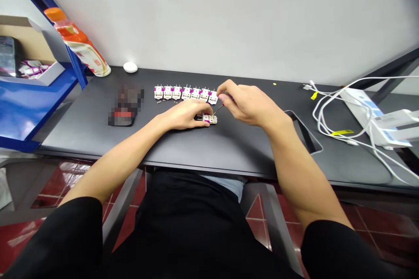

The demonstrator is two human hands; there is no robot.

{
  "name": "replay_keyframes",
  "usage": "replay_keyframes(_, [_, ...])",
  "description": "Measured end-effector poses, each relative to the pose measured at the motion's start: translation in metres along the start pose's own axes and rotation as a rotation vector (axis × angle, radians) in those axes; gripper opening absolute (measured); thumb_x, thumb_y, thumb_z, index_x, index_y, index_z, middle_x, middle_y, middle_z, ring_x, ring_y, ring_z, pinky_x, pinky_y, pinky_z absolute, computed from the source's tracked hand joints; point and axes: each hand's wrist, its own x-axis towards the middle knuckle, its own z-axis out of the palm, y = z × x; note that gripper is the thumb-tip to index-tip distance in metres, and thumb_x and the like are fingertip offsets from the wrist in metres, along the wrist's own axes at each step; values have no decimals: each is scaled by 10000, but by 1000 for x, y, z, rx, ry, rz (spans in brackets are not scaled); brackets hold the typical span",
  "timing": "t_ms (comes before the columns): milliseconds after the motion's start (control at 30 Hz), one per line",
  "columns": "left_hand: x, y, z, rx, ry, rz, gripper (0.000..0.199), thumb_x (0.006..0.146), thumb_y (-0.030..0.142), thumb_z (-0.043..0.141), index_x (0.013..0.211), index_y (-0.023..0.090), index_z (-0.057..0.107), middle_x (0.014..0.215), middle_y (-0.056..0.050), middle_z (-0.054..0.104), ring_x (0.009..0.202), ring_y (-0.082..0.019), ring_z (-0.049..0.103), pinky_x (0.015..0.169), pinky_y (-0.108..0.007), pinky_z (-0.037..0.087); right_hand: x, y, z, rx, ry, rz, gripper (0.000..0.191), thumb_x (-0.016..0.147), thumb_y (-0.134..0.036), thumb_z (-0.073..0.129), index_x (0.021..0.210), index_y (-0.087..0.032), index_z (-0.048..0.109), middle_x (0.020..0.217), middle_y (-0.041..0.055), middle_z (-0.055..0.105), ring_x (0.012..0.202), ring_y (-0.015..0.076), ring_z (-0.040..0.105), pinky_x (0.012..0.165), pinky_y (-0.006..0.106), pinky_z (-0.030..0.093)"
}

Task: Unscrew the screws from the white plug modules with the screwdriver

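My left hand (pixel 190 114) pinches a small white and purple plug-like module (pixel 209 119) against the black table, its thumb in front and fingers behind. Above it, my right hand (pixel 241 101) is closed on a screwdriver (pixel 220 108), whose thin shaft slants down to the module's right part. Most of the screwdriver's handle is hidden by the fingers. Behind my hands stands a row of several similar white and purple modules (pixel 176 92), metal prongs pointing away from me. Tiny metal pieces, perhaps screws (pixel 159 102), lie in front of the row's left end.
An orange-capped bottle (pixel 83 48) and a white oval object (pixel 130 67) stand at the back left. A dark, partly blurred object (pixel 126 107) lies left. On the right are a phone-like frame (pixel 304 133), tangled white cables (pixel 322 113) and a white box (pixel 360 109). A blue shelf (pixel 49 104) borders the left.
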Motion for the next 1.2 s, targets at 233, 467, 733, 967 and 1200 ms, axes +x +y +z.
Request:
replay_keyframes(233, [1,0,0,-7,-4,-7,293,1049,419,758,1228,189,773,1143,-102,803,977,-256,725,877,-357,536,-1,1,1,43,36,-73,314,1046,-281,485,1311,-228,644,1011,99,781,854,295,687,791,400,479])
replay_keyframes(467, [1,1,0,-4,4,0,268,1045,405,772,1220,203,765,1113,-87,803,967,-247,719,878,-350,533,0,2,4,-26,56,-68,275,1092,-295,434,1251,-228,648,888,75,747,768,280,640,749,397,438])
replay_keyframes(733, [1,3,0,-12,5,3,266,1044,387,773,1223,194,735,1143,-94,804,991,-252,717,881,-353,531,-1,2,4,-18,72,-41,297,1084,-310,436,1280,-231,645,928,85,758,756,279,614,766,422,462])
replay_keyframes(967, [0,2,0,-11,1,-7,273,1042,387,773,1229,191,733,1153,-107,810,982,-260,721,877,-366,535,0,2,3,-87,54,-15,349,1091,-307,414,1324,-220,659,890,92,742,777,305,634,785,439,465])
replay_keyframes(1200, [0,2,0,-13,-2,-6,259,1042,388,774,1213,198,734,1145,-99,805,994,-256,716,890,-356,521,2,8,3,-88,72,119,368,1108,-321,396,1362,-228,645,950,110,764,807,319,664,775,445,479])
